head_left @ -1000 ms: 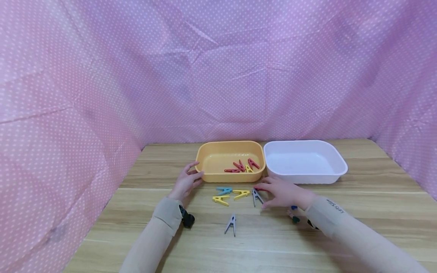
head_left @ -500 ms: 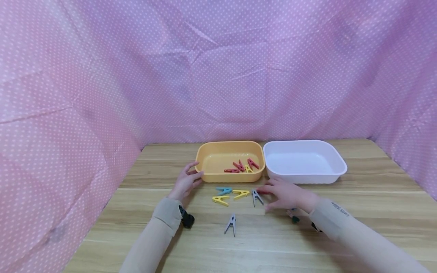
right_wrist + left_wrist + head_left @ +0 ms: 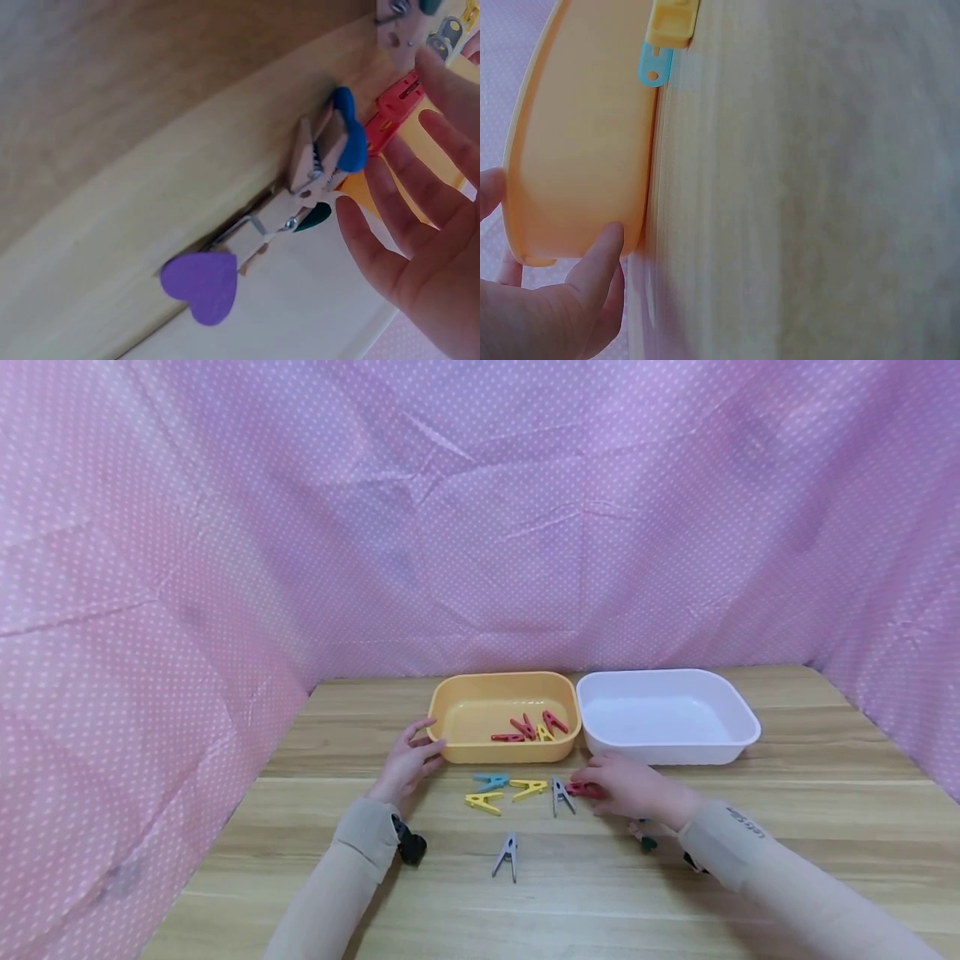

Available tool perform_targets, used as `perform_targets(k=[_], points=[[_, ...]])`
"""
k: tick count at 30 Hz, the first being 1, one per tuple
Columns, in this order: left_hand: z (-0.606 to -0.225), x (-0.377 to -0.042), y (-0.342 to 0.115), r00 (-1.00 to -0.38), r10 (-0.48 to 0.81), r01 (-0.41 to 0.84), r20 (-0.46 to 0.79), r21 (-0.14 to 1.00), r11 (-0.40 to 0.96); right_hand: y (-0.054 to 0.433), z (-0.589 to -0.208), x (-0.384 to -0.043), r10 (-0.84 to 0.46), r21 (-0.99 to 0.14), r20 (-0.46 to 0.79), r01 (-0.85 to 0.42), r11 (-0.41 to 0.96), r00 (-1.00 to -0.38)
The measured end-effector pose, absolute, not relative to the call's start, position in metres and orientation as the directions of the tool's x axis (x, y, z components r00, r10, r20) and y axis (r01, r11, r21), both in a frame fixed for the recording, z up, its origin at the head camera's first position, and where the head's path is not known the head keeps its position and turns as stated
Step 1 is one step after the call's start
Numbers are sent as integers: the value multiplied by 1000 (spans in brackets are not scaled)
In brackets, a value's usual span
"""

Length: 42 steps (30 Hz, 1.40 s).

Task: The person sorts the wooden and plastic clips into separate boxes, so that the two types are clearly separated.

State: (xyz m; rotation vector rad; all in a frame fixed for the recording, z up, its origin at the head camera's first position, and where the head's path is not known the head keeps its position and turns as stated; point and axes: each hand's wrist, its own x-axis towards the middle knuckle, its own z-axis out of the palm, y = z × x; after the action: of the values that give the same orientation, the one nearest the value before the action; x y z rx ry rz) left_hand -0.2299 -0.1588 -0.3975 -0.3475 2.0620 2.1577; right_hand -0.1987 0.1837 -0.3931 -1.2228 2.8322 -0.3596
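Note:
My left hand (image 3: 405,766) holds the near left corner of the yellow-orange bin (image 3: 480,752), with fingers over the rim and against its outer wall. Just in front of the white bin, my right hand (image 3: 633,789) has its thumb and fingers at the two ends of a red clothespin (image 3: 585,790), pinching it low at the table. A grey clothespin (image 3: 562,795) lies right beside the red one. Farther left are a yellow clothespin (image 3: 528,788), another yellow clothespin (image 3: 484,802) and a blue clothespin (image 3: 491,782). A second grey clothespin (image 3: 507,857) lies nearer the front.
Inside the yellow-orange bin lie several red clothespins (image 3: 554,722) and a yellow clothespin (image 3: 544,734). The white bin (image 3: 667,753) stands beside it. Under my right wrist are wooden clothespins, one with a purple heart (image 3: 202,285) and one with a blue heart (image 3: 349,131).
My right hand has shifted slightly right and toward me. The red clothespin has come along, away from the grey one, and shows more now. The left hand keeps its place.

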Motion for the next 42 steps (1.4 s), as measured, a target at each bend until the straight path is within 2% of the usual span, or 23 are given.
perform_targets(k=[5,16,31,42], points=[[-399,-230,-159,-963,-68,-258,-261,965,-52,181,-396,-199,-735,-192,92,-736,649,-672],[-396,-229,-158,-961,-70,-263,-266,964,-49,180,-393,-198,-736,-206,84,-735,646,-671],[-396,-228,-158,-962,-67,-261,-264,964,-47,182,-393,-197,-715,-293,51,-695,657,-697],[-395,-228,-157,-959,-72,-271,-275,961,-55,186,-388,-195,-731,-282,158,-740,611,-664]])
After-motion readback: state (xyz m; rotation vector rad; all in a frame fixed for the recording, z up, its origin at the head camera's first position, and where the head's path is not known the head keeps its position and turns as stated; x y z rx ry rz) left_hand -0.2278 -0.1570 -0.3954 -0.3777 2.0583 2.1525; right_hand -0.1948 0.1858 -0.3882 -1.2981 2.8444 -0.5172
